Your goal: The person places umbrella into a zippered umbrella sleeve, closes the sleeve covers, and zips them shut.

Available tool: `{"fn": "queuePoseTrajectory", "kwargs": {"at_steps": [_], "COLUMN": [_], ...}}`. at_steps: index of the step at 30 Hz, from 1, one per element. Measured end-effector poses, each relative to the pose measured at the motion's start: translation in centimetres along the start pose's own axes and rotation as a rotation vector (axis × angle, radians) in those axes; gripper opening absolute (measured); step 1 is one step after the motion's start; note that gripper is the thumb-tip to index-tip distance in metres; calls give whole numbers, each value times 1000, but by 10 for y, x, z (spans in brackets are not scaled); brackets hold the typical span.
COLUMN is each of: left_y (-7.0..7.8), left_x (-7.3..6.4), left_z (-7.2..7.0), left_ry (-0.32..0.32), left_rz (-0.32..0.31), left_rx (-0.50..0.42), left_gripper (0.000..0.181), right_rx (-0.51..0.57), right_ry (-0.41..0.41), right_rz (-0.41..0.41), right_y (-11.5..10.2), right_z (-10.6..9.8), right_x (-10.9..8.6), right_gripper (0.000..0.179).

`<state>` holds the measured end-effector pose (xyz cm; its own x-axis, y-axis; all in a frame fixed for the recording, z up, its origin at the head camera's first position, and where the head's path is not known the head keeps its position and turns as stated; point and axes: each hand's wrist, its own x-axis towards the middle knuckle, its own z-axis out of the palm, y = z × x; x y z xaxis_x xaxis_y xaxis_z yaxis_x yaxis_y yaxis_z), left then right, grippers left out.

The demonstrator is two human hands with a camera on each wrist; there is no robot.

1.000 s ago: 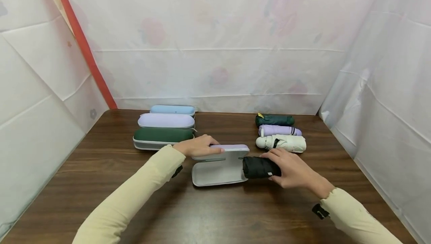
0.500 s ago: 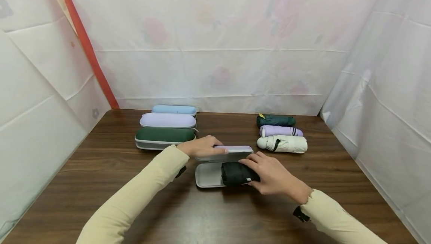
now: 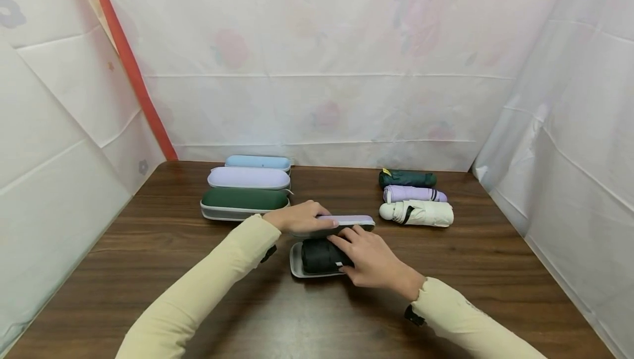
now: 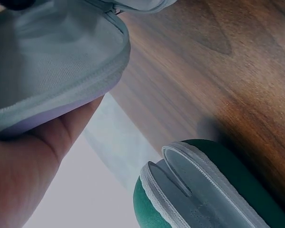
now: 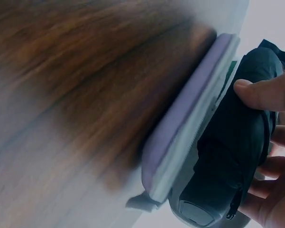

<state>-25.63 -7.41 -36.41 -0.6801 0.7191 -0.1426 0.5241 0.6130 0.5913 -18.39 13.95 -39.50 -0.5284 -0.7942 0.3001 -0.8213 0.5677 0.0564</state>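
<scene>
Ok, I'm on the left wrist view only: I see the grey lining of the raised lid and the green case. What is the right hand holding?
Observer: The right hand grips a black folded umbrella.

Operator: And where does that sit?

Observer: In the head view, it is over the lower half of the open case; I can't tell whether it rests on the bottom.

Operator: Any more like it around?

Observer: Yes, three more folded umbrellas lie on the right side: a white one nearest, then a lilac one, then a dark green one.
</scene>
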Motion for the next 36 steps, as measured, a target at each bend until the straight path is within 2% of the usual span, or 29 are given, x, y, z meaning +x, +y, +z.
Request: {"fn": "queuePoseTrajectory", "kwargs": {"at_steps": [10,20,27,36], "left_y": [-2,-3,-3,1], "left_x": [-1,-1,-4,2], "left_z": [1,0,1,4], "left_ry": [8,24,13,-2], "left_rz": [11,23,-12,-36], "left_rx": [5,30,22,39], "left_gripper": [40,42,44,50], "right_rx": [-17,-5,36,110], "right_ry": [-25,-82,-121,-224], "right_rz": [16,10,1,41], "right_y": [-1,-1,0,6], "right_z": [14,18,16,8], "right_x": [7,12,15,8], "right_gripper": [61,62,62,63]}}
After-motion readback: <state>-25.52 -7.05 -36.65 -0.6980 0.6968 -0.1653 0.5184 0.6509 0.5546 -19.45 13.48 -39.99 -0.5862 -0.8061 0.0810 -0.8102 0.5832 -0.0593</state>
